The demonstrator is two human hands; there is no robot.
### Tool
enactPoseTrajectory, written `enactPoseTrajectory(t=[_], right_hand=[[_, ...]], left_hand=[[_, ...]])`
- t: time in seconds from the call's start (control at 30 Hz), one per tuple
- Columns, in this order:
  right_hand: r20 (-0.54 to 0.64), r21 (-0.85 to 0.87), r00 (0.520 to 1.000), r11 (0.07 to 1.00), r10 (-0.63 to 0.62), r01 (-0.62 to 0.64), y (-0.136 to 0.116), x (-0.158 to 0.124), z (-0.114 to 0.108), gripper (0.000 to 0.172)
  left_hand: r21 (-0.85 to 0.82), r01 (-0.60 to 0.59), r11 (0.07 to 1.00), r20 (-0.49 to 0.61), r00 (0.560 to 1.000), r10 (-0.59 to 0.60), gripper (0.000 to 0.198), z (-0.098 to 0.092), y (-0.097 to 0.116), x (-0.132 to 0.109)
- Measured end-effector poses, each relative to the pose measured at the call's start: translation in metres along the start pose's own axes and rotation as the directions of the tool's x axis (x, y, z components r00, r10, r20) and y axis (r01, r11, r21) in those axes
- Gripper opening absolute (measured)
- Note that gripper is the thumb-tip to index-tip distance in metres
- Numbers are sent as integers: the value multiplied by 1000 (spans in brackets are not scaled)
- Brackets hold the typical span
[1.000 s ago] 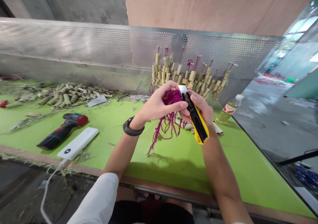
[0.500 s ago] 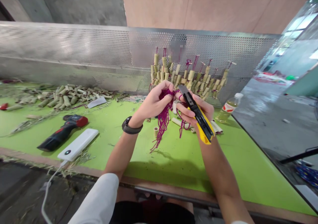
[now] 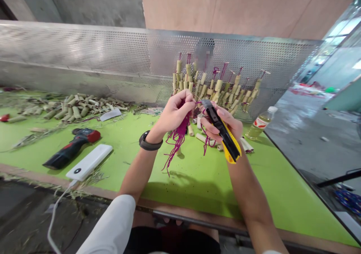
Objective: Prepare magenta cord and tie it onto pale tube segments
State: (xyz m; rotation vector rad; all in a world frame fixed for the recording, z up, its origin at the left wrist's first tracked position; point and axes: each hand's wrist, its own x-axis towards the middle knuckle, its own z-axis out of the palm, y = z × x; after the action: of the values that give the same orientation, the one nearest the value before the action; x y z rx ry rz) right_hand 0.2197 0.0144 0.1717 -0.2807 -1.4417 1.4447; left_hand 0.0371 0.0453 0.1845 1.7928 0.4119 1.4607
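Your left hand (image 3: pixel 178 112) is curled closed around a bunch of purple yarn (image 3: pixel 180 132), and the loose ends hang below it, over the green table (image 3: pixel 197 180). Your right hand (image 3: pixel 229 123) is bent around a yellow and black box cutter (image 3: pixel 223 133). Its blade (image 3: pixel 206 103) points up and left, next to a bit of yarn that stretches between your two hands. More yarn dangles under your right hand.

Bright light shows in the windows (image 3: pixel 342 28) at the top right, and the metal screen (image 3: pixel 84 45) shines. I see soft shadows on my green counter (image 3: pixel 284 194). The edges look stretched.
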Motion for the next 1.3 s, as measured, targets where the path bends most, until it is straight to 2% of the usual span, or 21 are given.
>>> enactPoseTrajectory(t=[0.13, 0.23, 0.33, 0.43, 0.63, 0.83, 1.0, 1.3], right_hand=[[41, 17, 999, 1000, -3, 3, -1, 1, -3, 34], [80, -37, 996, 999, -33, 36, 3, 2, -5, 34], [14, -121, 996, 988, -92, 93, 9, 1, -4, 35], [-48, -205, 990, 971, -135, 123, 13, 1, -4, 34], [-28, -307, 987, 941, -161, 145, 16, 2, -12, 32], [13, -310, 983, 934, -182, 177, 14, 2, -9, 32], [-12, -309, 979, 932, -202, 189, 14, 2, -6, 39], [11, -329, 984, 929, -175, 169, 15, 2, -9, 33]], left_hand=[[6, 14, 1000, 3, 1000, -14, 22, -5, 2, 1], [29, -3, 1000, 16, 1000, 2, 11, -7, 3, 1], [61, -10, 998, 17, 1000, 9, 7, -6, 6, -1], [75, -19, 997, 11, 1000, 18, 6, -6, 8, -2], [61, -13, 998, 18, 1000, 12, 9, -6, 9, -3], [69, -17, 997, 41, 999, 14, 10, -6, 8, -3], [81, -20, 997, 51, 999, 16, 10, -5, 7, -3], [84, -24, 996, 31, 999, 21, 12, -5, 7, -3]])
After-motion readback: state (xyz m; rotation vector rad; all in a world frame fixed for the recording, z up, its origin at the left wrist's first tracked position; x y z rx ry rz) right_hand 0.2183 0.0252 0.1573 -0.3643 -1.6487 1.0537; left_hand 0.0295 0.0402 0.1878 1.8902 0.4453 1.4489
